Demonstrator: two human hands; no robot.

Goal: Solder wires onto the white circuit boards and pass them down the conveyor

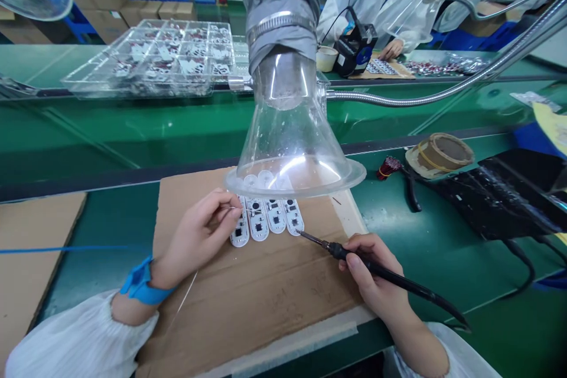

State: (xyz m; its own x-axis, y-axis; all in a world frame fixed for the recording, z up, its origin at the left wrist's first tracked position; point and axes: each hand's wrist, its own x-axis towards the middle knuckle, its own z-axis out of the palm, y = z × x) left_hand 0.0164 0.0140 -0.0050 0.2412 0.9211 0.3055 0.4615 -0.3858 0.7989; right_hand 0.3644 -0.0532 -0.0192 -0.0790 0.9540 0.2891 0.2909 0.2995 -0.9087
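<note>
Several white oval circuit boards [276, 217] lie side by side on a cardboard sheet [274, 295]. My right hand [376, 271] grips a soldering iron [339, 250] like a pen, its tip at the lower end of the rightmost board. Between the thumb and fingers of my left hand [210, 221] is pinched a thin solder wire [188, 294], which trails down over the cardboard. That hand hovers at the leftmost board and partly hides it. A clear fume hood [292, 142] hangs above the boards and covers their far ends.
Behind the ledge stands a clear compartment tray [150, 59] of small parts. At right are a tape-wrapped round container [443, 153], a bundle of dark red wires [388, 168] and a black holder [500, 195]. Across the bench, a co-worker's hand [392, 49] rests by other boards.
</note>
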